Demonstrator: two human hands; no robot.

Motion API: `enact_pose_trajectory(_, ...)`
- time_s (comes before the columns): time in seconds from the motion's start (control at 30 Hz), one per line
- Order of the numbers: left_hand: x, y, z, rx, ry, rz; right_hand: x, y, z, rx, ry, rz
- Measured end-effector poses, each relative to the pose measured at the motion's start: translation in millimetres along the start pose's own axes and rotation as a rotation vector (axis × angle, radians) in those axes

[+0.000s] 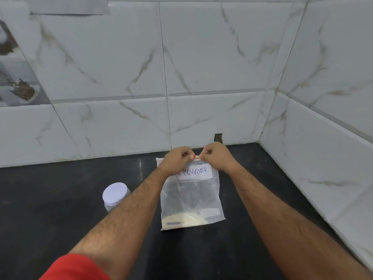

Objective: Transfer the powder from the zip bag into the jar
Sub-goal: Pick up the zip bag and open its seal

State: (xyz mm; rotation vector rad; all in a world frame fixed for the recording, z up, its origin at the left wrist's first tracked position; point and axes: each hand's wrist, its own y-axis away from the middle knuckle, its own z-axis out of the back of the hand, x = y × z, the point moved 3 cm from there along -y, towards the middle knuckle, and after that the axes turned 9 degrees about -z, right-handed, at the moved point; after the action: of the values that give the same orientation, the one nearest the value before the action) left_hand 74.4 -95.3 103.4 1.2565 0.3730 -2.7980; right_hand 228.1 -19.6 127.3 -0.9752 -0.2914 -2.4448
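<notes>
Head view: black bench [60,199] meets marble-tiled wall [201,57]. Left hand [177,159] and right hand [217,157] pinch zip bag [191,197] seal; capped jar [115,196] nearby.

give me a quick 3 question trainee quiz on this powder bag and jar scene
1. True or false: the jar already has its white lid off.
2. Multiple choice: where do the left hand and the right hand take their grip on the zip bag? A) its bottom corners B) its red zip strip at the top C) its side edges
3. Fill in: the powder lies at the ___ end of the bag, the end nearest the person.

Key
1. False: the lid is on.
2. B: both pinch the strip near its middle.
3. Bottom.
</notes>
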Motion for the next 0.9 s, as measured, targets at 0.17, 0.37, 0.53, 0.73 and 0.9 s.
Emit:
enact_pose_trajectory(0.17,11.4,6.2,7.3,-0.006,-0.005,0.019,-0.2,1.2,-4.0,0.012,-0.007,-0.007)
enact_pose_trajectory(0.37,26.1,10.7,22.2,-0.013,-0.027,0.044,-7.3,1.3,4.0,0.009,-0.027,-0.014)
enact_pose_trajectory(0.53,31.9,12.8,30.4,-0.024,-0.069,0.05,-13.2,-0.4,10.2,0.015,-0.028,-0.019)
enact_pose_trajectory(0.73,38.2,19.5,38.7,-0.03,-0.083,0.069,-19.5,-0.5,16.7,0.006,-0.051,-0.041)
enact_pose_trajectory(0.9,40.9,23.7,43.9,-0.032,-0.096,0.074,-25.3,-0.6,19.2,0.001,-0.067,-0.058)
